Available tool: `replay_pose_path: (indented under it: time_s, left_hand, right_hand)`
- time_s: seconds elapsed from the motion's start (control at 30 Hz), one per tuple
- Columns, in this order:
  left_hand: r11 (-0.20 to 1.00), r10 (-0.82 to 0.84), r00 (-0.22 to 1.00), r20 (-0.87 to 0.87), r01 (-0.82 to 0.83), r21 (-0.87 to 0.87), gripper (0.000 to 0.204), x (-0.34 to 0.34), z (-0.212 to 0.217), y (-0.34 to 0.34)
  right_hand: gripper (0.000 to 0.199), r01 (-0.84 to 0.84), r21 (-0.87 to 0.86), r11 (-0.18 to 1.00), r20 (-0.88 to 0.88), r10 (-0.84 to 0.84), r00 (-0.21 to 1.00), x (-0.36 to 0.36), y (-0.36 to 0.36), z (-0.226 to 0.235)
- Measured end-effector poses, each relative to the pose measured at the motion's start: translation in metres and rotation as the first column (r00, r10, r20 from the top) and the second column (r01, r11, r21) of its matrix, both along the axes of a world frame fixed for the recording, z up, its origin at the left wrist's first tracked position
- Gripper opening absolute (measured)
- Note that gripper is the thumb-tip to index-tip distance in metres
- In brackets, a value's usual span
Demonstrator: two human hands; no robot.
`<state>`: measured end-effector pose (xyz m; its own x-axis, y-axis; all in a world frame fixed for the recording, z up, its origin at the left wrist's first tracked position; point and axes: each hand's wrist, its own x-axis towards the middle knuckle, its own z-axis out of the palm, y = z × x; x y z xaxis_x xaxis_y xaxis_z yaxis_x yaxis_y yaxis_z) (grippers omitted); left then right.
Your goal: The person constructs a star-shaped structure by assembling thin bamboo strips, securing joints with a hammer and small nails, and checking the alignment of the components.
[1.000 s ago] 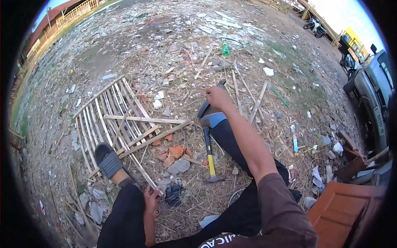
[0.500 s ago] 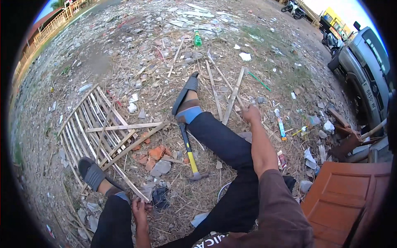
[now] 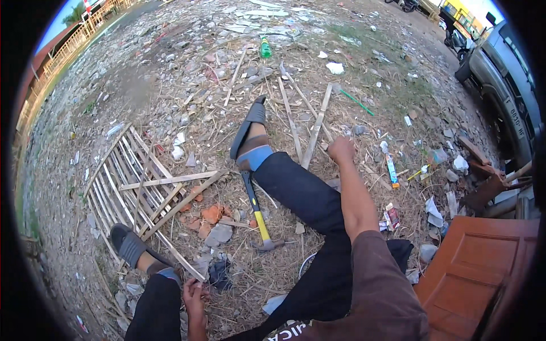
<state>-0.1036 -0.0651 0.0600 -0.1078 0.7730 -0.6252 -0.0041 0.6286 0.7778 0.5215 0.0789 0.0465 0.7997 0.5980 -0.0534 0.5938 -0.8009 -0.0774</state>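
Note:
A frame of thin wooden slats [image 3: 122, 176] lies on the ground at the left, under my left sandal [image 3: 128, 241]. My left hand [image 3: 195, 295] is just below the near end of one long slat. Its fingers are curled together, and anything small between them cannot be made out. Farther out on the right, beyond my bent knee, my right hand [image 3: 341, 150] is closed in a fist around the near end of a long wooden stick [image 3: 306, 100]. A hammer [image 3: 259, 219] with a yellow and black handle rests between my legs, head toward me.
Loose slats [image 3: 317, 126] lie past my right foot. Broken orange tile [image 3: 212, 214] and a black plastic scrap [image 3: 219, 274] sit beside the frame. A brown wooden panel [image 3: 478, 273] stands at the right, with a parked car [image 3: 500, 85] beyond. A green bottle [image 3: 265, 48] lies farther out.
The whole view has shifted slightly. My left hand has drawn back a little from the slat's end. My right hand stays closed at the stick's end.

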Motion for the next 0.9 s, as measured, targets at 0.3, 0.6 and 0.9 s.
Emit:
replay_pose_path:
  time_s: [0.3, 0.6, 0.9]
  left_hand:
    - [0.997, -0.076, 0.994, 0.084, 0.073, 0.030, 0.025, 0.009, -0.014, 0.002]
    - [0.999, -0.014, 0.999, 0.040, 0.012, 0.044, 0.022, 0.005, -0.001, -0.003]
    - [0.997, -0.007, 1.000, 0.015, 0.006, 0.079, 0.025, -0.016, -0.013, -0.007]
  right_hand:
    - [0.032, 0.198, 0.582, 0.789, -0.497, 0.153, 0.854, 0.095, -0.016, 0.010]
    - [0.032, 0.779, 0.573, 0.255, -0.786, 0.438, 0.436, 0.022, -0.024, 0.082]
    - [0.026, 0.251, 0.872, 0.421, -0.460, 0.524, 0.717, -0.082, 0.021, 0.111]
